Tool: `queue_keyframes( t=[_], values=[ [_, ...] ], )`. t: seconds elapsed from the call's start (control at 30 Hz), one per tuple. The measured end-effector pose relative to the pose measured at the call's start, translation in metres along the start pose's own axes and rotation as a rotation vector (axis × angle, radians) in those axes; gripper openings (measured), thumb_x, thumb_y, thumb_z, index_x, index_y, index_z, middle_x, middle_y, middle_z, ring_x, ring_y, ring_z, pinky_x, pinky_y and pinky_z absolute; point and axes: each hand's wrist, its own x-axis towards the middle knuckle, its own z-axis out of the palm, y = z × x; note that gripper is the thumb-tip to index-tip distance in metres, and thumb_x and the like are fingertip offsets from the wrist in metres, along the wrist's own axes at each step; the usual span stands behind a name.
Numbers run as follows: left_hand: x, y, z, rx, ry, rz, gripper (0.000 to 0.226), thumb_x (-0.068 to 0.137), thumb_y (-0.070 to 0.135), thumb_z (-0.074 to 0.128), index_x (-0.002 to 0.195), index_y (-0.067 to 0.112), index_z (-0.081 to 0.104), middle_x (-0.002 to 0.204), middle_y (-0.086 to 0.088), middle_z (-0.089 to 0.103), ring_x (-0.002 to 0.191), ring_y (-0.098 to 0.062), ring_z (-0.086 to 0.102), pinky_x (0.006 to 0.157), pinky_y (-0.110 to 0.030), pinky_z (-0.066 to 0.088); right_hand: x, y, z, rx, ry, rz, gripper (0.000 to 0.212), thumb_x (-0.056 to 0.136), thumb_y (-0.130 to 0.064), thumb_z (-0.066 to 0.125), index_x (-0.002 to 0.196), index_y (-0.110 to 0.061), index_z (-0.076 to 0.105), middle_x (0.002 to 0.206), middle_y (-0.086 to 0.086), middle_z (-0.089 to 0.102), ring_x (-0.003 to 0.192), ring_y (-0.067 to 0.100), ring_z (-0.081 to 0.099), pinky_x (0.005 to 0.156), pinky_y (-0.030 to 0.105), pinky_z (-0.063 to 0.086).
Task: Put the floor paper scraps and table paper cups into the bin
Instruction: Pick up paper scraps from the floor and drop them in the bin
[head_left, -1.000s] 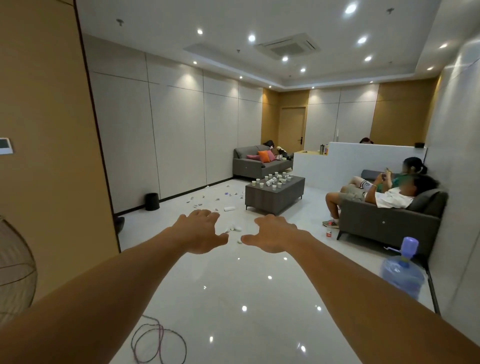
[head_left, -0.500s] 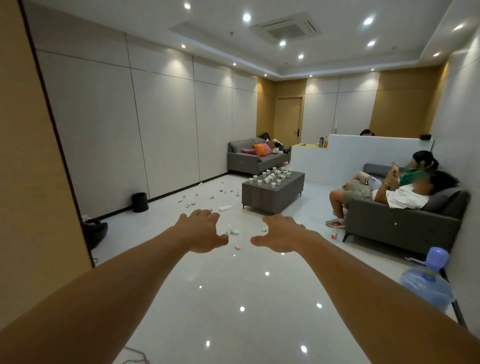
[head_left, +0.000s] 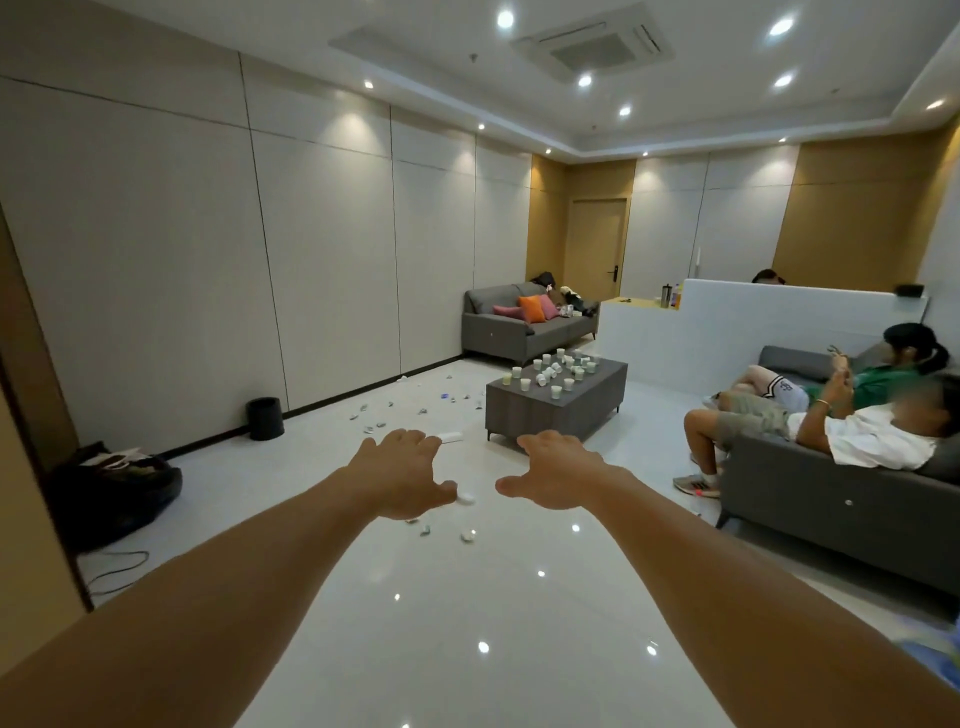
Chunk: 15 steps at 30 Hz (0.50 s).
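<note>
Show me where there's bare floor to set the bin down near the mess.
Bare floor lies nearest you, between the black bag and the right sofa, and between the coffee table and that sofa. Crowded: the table top with cups; scraps litter the floor between bin and table.

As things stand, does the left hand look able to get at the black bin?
Probably not yet: the left hand hovers open, while the black bin stands far off by the wall. Bare floor lies between.
</note>
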Motion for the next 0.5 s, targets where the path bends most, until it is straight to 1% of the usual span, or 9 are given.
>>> queue_keyframes(
  t=[0.27, 0.4, 0.5],
  values=[
    [0.163, -0.033, 0.029, -0.018, 0.005, -0.020, 0.073, 0.088, 0.060, 0.042, 0.148, 0.023, 0.024, 0.155, 0.000, 0.025, 0.142, -0.021, 0.022, 0.113, -0.045, 0.023, 0.165, 0.025, 0.009, 0.001, -0.054, -0.025, 0.087, 0.083, -0.068, 0.056, 0.153, -0.025, 0.024, 0.157, 0.005, 0.026, 0.143, 0.034, 0.024, 0.111, 0.056, 0.029],
    [0.255, -0.066, 0.041, -0.058, 0.029, -0.029, 0.072, 0.089, 0.060, 0.041, 0.148, 0.022, 0.023, 0.155, -0.001, 0.025, 0.142, -0.022, 0.022, 0.112, -0.044, 0.024, 0.259, 0.026, 0.009, -0.026, -0.037, -0.021, 0.086, 0.084, -0.068, 0.055, 0.152, -0.026, 0.024, 0.157, 0.004, 0.026, 0.143, 0.033, 0.023, 0.109, 0.056, 0.028],
    [0.316, -0.090, 0.044, -0.057, -0.011, -0.019, 0.073, 0.089, 0.060, 0.041, 0.148, 0.022, 0.022, 0.155, -0.001, 0.024, 0.142, -0.022, 0.021, 0.112, -0.044, 0.024, 0.328, 0.026, 0.006, -0.036, -0.053, -0.003, 0.086, 0.084, -0.068, 0.055, 0.152, -0.026, 0.024, 0.157, 0.004, 0.026, 0.143, 0.032, 0.023, 0.109, 0.055, 0.028]
  ],
)
